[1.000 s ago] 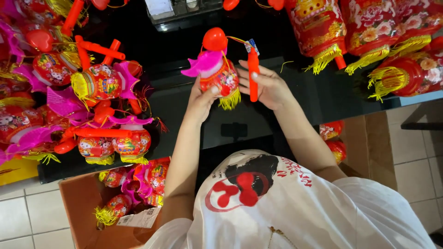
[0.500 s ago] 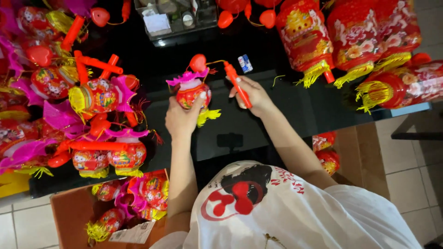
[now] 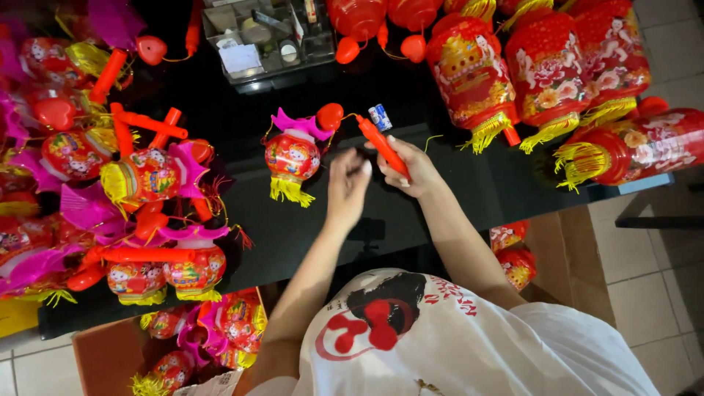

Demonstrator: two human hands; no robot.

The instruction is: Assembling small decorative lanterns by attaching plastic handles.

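Now lantern (image 3: pixel 292 156) hangs left of right hand (image 3: pixel 411 167) (gripping stick (image 3: pixel 381 145)).

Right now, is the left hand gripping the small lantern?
No. The left hand is open and beside the small lantern, apart from it, while the right hand holds the red stick.

Small lantern (image 3: pixel 292 155): red with cartoon print, pink top, yellow fringe; its stick handle (image 3: pixel 383 146) red; worktop (image 3: pixel 455 194) glossy black
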